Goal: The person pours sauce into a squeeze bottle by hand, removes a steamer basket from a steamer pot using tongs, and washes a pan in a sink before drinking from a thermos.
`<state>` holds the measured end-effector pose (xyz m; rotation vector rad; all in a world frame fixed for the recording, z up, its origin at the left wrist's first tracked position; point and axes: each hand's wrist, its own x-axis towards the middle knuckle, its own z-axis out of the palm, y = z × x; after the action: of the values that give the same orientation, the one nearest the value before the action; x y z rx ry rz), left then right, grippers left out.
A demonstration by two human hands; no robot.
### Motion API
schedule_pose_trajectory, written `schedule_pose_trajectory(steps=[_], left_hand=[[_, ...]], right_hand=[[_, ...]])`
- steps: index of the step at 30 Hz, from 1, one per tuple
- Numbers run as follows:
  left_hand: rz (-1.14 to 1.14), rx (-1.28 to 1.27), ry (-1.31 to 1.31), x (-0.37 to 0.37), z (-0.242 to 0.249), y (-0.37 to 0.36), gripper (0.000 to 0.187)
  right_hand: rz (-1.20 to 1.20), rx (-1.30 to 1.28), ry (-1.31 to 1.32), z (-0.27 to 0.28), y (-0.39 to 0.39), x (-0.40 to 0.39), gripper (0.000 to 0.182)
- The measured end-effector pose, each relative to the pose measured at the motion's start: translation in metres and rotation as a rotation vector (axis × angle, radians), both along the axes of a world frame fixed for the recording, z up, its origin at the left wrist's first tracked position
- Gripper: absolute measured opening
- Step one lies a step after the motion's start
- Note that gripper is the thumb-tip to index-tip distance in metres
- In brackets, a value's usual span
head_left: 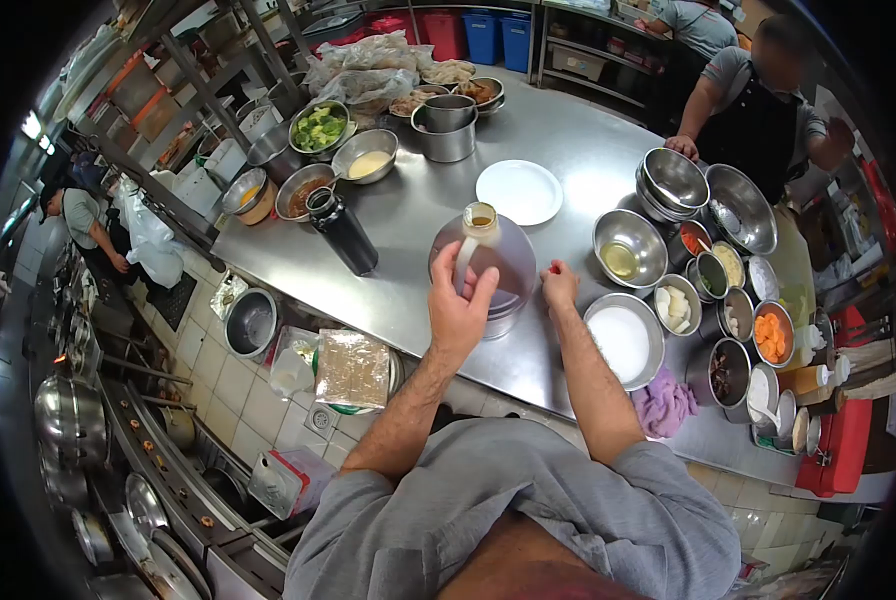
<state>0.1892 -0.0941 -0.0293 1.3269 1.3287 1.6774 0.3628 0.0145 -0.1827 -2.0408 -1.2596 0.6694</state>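
A large see-through plastic jug (513, 262) with an uncapped neck is in front of me over the steel table. My left hand (462, 300) is closed round the jug's handle. Below the jug shows part of a round metal container (501, 326), mostly hidden by it. My right hand (560, 285) is just right of the jug, fingers pinched on a small red thing (555, 267) that looks like a cap. A white plate (519, 192) lies behind the jug. To the left stands a black bottle (344, 235) with its mouth open.
Right of my hand sit a bowl of white powder or liquid (620, 342), a bowl of yellowish liquid (623, 255), several ingredient pots and a purple cloth (665, 403). Bowls of broccoli (318, 128) and sauces line the far left. A co-worker (758, 110) stands at the far right.
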Motion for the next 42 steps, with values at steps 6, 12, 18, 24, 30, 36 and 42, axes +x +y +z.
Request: schedule_pose_trajectory(steps=[6,12,18,24,30,36,42], left_hand=[[-0.153,0.247,0.387,-0.066,0.006,-0.001,0.044],[0.372,0.311,0.357,-0.189,-0.001,0.027,0.059],[0.233,0.064,0.274,-0.242,-0.024,0.097,0.083],[-0.107,-0.019,0.100,-0.250,-0.037,0.117,0.077],[-0.248,-0.014,0.069,-0.245,-0.039,0.111,0.077],[0.169,0.358,0.486,-0.220,-0.025,0.067,0.077],[-0.264,0.476,0.293,-0.171,-0.046,0.031,0.046]], right_hand=[[-0.117,-0.038,-0.229,0.023,-0.013,-0.023,0.044],[-0.082,0.833,0.576,0.156,-0.117,-0.075,0.018],[0.153,0.586,0.807,0.174,-0.122,-0.174,0.034],[-0.039,0.638,0.298,0.169,-0.118,-0.156,0.023],[0.119,0.632,0.284,0.184,-0.117,-0.139,0.026],[0.067,0.577,0.255,0.200,-0.158,-0.122,0.029],[-0.201,0.616,0.178,0.220,-0.225,-0.096,0.028]])
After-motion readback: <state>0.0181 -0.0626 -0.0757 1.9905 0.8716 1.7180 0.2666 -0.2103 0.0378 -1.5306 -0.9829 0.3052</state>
